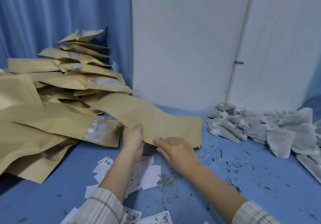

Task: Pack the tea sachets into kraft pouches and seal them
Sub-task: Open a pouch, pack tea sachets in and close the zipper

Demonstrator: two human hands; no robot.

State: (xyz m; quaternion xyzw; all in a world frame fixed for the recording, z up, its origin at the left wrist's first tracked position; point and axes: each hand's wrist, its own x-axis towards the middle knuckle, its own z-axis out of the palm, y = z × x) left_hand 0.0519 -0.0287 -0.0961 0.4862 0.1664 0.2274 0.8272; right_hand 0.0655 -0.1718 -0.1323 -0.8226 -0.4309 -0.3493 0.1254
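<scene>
Kraft pouch (pixel 156 119): lying over the blue bench (pixel 225 180), between the pouch heap (pixel 60 88) and sachets (pixel 269 129). Left hand (pixel 132 136) is pinching its near edge; right hand (pixel 175 149) is resting flat-fingered on its corner. Likely light, thin, bending easily; best taken at the mouth edge.

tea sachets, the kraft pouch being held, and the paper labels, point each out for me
tea sachets (pixel 271 128): head view, middle of the grey heap.
kraft pouch (pixel 156 119): head view, its flat middle.
paper labels (pixel 149 173): head view, one white label's face.
</scene>
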